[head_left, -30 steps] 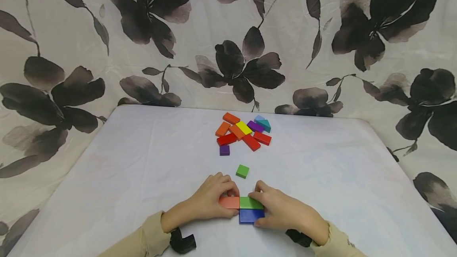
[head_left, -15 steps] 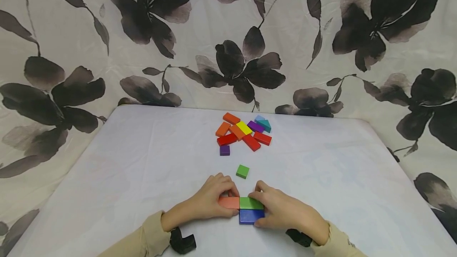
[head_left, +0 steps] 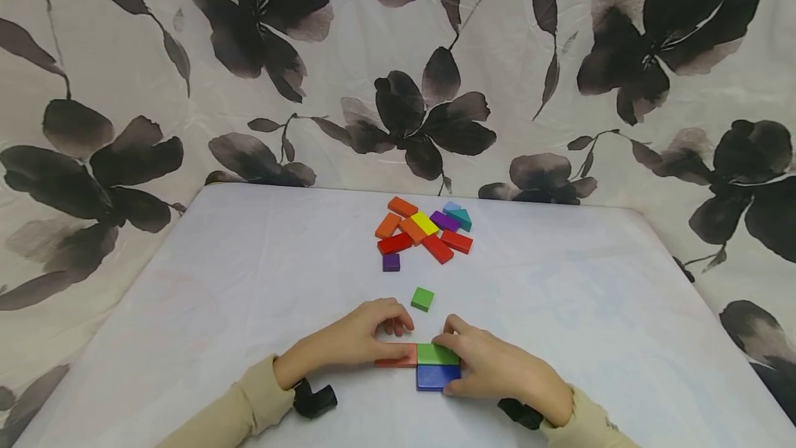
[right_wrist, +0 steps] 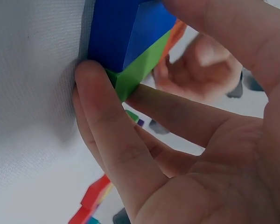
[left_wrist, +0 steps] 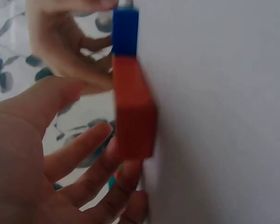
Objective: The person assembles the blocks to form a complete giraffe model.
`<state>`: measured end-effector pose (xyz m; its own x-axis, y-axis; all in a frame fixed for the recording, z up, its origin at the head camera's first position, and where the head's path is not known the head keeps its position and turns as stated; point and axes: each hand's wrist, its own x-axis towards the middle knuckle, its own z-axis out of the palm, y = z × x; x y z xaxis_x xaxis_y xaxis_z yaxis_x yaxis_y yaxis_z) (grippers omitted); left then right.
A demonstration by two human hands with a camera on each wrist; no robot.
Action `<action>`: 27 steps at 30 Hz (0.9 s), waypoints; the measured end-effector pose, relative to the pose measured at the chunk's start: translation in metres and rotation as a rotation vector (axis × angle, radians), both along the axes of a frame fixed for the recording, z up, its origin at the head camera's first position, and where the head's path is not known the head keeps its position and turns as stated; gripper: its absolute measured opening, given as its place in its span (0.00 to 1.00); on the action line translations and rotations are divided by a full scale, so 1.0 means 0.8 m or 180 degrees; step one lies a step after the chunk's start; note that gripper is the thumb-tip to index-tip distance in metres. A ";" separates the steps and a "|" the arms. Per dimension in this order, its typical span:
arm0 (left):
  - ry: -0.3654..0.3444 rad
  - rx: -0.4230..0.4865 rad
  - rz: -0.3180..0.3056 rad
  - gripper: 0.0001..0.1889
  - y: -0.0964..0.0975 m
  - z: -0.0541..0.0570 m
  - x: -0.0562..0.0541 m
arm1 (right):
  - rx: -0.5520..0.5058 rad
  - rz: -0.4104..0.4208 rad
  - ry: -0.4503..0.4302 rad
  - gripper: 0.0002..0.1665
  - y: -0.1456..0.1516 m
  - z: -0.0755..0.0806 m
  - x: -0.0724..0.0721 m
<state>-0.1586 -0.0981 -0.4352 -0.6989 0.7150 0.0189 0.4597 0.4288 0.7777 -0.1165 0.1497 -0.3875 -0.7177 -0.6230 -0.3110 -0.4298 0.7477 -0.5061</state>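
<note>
Three wooden blocks lie together on the white table: a salmon-red block (head_left: 403,364) at left, a green block (head_left: 437,354) end to end with it, and a blue block (head_left: 437,378) along the green one's near side. My right hand (head_left: 505,365) pinches the green and blue blocks, thumb at the blue one and fingers at the green one. Over the salmon-red block hovers my left hand (head_left: 351,332), its thumb and fingers spread apart. In the left wrist view, that hand's thumb stands clear of the red block (left_wrist: 134,107); whether a fingertip touches it, I cannot tell.
A small green block (head_left: 422,299) lies just beyond the hands. Farther back is a loose cluster of several blocks, among them a yellow block (head_left: 425,222), a red block (head_left: 394,243) and a purple block (head_left: 391,263). Floral cloth (head_left: 348,40) hangs behind the table.
My left hand has let go of the salmon-red block; its fingers have lifted away and spread, and the wrist has shifted slightly left. The right hand has stayed in place.
</note>
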 end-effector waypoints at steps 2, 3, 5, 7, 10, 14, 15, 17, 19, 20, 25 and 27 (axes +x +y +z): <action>0.0016 0.0047 0.0019 0.13 -0.003 0.007 -0.014 | 0.0014 -0.0005 -0.0016 0.34 0.000 0.000 -0.001; 0.0079 0.0056 0.0050 0.13 -0.005 0.010 -0.022 | 0.0022 -0.0008 -0.0022 0.34 -0.001 0.000 -0.001; 0.0240 0.0076 0.0166 0.11 -0.008 0.018 -0.041 | 0.0042 -0.0015 -0.0036 0.34 -0.001 0.001 -0.001; 0.0366 0.0120 0.0340 0.08 -0.010 0.025 -0.063 | 0.0049 -0.0024 -0.0053 0.34 -0.001 0.001 -0.002; 0.0480 0.0116 0.0655 0.05 -0.010 0.033 -0.098 | 0.0034 -0.0032 -0.0093 0.34 -0.001 0.001 -0.002; 0.0585 -0.0162 0.1027 0.06 -0.003 0.037 -0.139 | 0.0011 -0.0048 -0.0135 0.34 0.000 0.000 -0.001; 0.0637 -0.0299 0.1079 0.08 0.000 0.038 -0.146 | 0.0007 -0.0047 -0.0137 0.34 0.000 0.000 0.000; 0.0750 -0.0631 0.1143 0.12 0.008 0.038 -0.157 | 0.0008 -0.0043 -0.0130 0.34 0.001 0.000 0.000; 0.0867 -0.0907 0.1161 0.16 0.016 0.037 -0.165 | 0.0001 -0.0033 -0.0118 0.34 0.002 -0.001 0.000; 0.0903 -0.1022 0.1166 0.17 0.020 0.036 -0.167 | 0.0000 -0.0022 -0.0104 0.34 0.002 -0.001 -0.001; 0.0884 -0.1348 0.1264 0.19 0.032 0.029 -0.175 | 0.0005 0.0027 -0.0055 0.34 0.001 -0.001 -0.002; 0.0872 -0.1410 0.1295 0.18 0.034 0.025 -0.177 | 0.0012 0.0039 -0.0043 0.34 0.001 -0.001 -0.002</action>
